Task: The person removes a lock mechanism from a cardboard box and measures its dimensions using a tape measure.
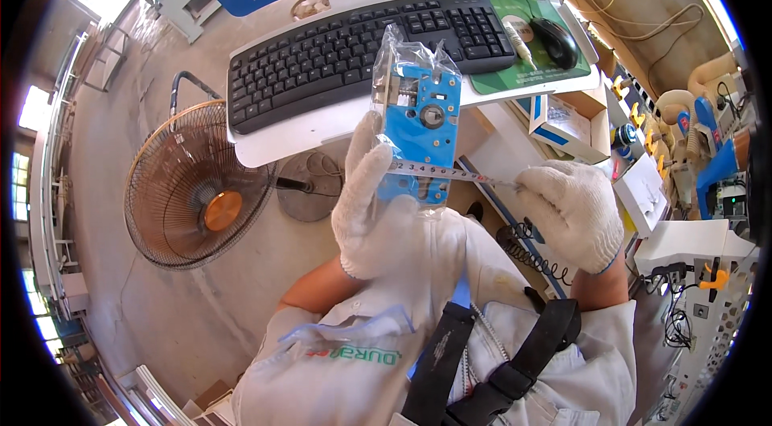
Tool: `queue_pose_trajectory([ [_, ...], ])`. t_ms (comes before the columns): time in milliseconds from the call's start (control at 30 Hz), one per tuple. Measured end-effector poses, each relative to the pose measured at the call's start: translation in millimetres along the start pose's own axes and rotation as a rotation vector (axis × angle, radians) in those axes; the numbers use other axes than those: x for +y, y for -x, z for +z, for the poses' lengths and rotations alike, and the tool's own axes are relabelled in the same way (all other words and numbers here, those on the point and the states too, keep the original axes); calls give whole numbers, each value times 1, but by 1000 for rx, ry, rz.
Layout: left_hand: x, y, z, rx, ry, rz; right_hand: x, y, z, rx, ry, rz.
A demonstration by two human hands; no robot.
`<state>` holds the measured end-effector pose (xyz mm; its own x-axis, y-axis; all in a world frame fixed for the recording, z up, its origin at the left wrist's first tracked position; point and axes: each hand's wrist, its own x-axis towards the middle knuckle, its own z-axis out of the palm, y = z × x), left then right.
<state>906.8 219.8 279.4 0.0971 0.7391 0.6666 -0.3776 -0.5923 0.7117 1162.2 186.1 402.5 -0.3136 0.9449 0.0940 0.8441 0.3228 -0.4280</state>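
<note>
My left hand, in a white knitted glove, is closed around the left and lower edges of a blue lock case. A clear plastic bag covers the case, which has screws, a spring and a round hub showing. Across its lower part runs a narrow white measuring tape. My gloved right hand pinches the tape's right end between thumb and fingers, to the right of the case. Whether the rest of the tape is inside that hand is hidden.
Beyond my hands a black keyboard and a black mouse on a green mat lie on a white shelf. A caged floor fan stands at left. An open box and power tools sit at right.
</note>
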Motion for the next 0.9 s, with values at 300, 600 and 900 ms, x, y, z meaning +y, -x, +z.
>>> queue_pose_trajectory([
  [300,3,-4,8,24,40,-6,5,-3,-2,-27,-46,-4],
  [600,8,-2,7,27,-64,-2,3,-3,-4,-45,-55,13],
  [900,18,-4,-13,110,346,-470,18,-5,-30,-122,-280,50],
])
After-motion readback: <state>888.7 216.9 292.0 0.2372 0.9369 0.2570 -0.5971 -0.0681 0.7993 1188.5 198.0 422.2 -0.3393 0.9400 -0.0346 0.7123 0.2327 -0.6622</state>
